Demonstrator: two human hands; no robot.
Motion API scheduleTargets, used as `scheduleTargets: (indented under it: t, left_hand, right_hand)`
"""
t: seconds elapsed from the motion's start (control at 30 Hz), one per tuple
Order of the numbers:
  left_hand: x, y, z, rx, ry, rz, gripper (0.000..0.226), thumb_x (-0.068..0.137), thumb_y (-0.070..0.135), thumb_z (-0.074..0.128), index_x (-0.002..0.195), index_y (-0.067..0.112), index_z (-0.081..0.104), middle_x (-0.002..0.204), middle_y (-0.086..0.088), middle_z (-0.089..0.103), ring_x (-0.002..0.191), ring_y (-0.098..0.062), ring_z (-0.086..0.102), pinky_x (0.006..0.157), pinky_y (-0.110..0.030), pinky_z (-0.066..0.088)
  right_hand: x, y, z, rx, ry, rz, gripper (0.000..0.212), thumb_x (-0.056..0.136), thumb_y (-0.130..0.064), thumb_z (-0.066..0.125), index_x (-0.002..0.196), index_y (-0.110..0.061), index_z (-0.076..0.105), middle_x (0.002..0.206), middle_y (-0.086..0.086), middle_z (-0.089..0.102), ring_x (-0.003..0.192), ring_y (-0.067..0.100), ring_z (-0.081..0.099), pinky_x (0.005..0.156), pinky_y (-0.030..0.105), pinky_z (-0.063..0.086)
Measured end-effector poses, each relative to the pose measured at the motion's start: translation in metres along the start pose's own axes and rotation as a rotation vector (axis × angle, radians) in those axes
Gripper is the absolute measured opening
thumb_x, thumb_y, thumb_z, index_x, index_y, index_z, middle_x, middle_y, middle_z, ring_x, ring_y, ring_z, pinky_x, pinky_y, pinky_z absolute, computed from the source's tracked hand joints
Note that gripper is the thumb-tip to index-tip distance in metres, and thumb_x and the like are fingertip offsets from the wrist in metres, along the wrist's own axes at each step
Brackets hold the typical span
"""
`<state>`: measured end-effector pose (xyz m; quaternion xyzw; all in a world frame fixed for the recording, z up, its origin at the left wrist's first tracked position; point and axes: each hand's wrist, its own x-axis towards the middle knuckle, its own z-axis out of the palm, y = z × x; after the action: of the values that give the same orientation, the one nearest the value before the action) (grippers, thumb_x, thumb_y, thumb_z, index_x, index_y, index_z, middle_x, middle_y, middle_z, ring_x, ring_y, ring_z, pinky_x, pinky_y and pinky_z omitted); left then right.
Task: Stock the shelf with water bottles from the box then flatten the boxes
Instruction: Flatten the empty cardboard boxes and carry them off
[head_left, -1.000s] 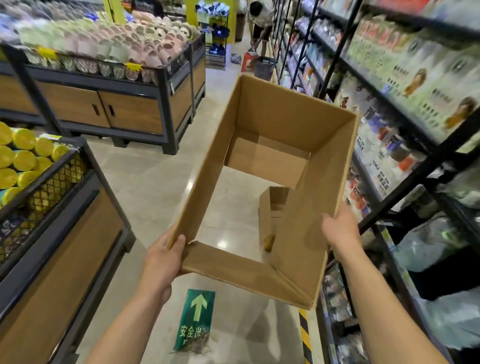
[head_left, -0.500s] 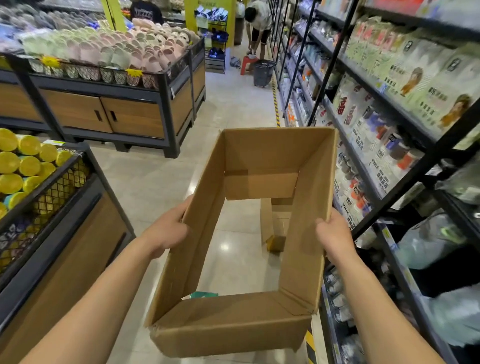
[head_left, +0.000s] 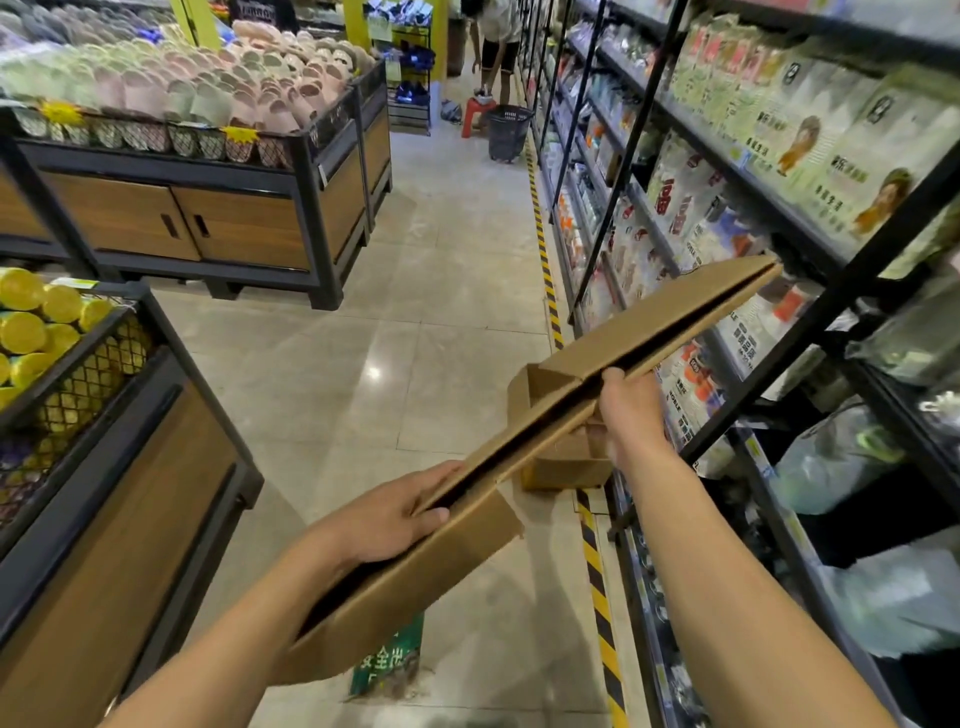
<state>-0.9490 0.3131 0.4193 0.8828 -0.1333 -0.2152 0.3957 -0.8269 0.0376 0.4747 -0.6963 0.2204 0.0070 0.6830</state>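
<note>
In the shop aisle (head_left: 415, 312), left hand (head_left: 384, 519) and right hand (head_left: 631, 410) pinch the collapsed box (head_left: 649, 332); a loosened grip would probably let it spring open against the shelf (head_left: 779, 208).

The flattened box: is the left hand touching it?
Touching. The head view shows the left hand holding the flattened box at its near end, pinched between fingers and thumb.

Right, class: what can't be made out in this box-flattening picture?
Head view.
Fingers of the right hand: hidden under the flattened box.
Second box on the floor: inside hidden by flattened box and right hand.
Green floor sign: partly covered by the flattened box.
Shelf goods: too blurred to identify.
</note>
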Motion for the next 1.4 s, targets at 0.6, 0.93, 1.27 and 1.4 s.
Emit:
scheduleTargets:
  t: [0.6, 0.93, 1.27, 1.4]
  left_hand:
    - [0.049, 0.058, 0.028, 0.049, 0.44, -0.014, 0.076, 0.103, 0.038, 0.06, 0.162, 0.048, 0.014, 0.152, 0.002, 0.05, 0.128, -0.019, 0.055, 0.109, -0.036, 0.047]
    - [0.032, 0.035, -0.033, -0.199, 0.542, 0.028, 0.036, 0.101, 0.037, 0.065, 0.136, 0.031, 0.059, 0.107, 0.024, 0.067, 0.09, 0.016, 0.062, 0.074, 0.0, 0.043]
    - [-0.009, 0.033, -0.109, -0.638, 0.442, 0.169, 0.041, 0.094, 0.035, 0.068, 0.132, 0.023, 0.06, 0.123, 0.001, 0.074, 0.113, -0.019, 0.071, 0.095, -0.041, 0.055]
    - [-0.003, 0.023, -0.117, -0.749, 0.397, 0.221, 0.043, 0.095, 0.031, 0.068, 0.135, 0.021, 0.058, 0.129, -0.006, 0.071, 0.117, -0.023, 0.07, 0.087, -0.032, 0.061]
  right_hand:
    - [-0.018, -0.008, 0.041, 0.149, -0.026, 0.003, 0.038, 0.107, -0.032, 0.045, 0.144, -0.023, 0.042, 0.115, 0.01, 0.07, 0.091, 0.027, 0.073, 0.061, 0.039, 0.062]
    - [-0.014, 0.019, 0.013, -0.294, -0.195, -0.175, 0.098, 0.085, -0.083, 0.047, 0.163, -0.027, 0.026, 0.165, -0.004, 0.035, 0.148, 0.021, 0.039, 0.119, 0.051, 0.036]
    - [0.011, 0.036, -0.051, -0.188, -0.065, -0.05, 0.096, 0.083, -0.088, 0.042, 0.159, -0.031, 0.034, 0.16, 0.0, 0.044, 0.147, 0.027, 0.04, 0.119, 0.057, 0.035]
    - [0.007, 0.026, -0.062, -0.105, -0.051, -0.167, 0.087, 0.065, -0.095, 0.056, 0.128, -0.035, 0.059, 0.123, -0.013, 0.069, 0.113, 0.009, 0.067, 0.102, 0.043, 0.053]
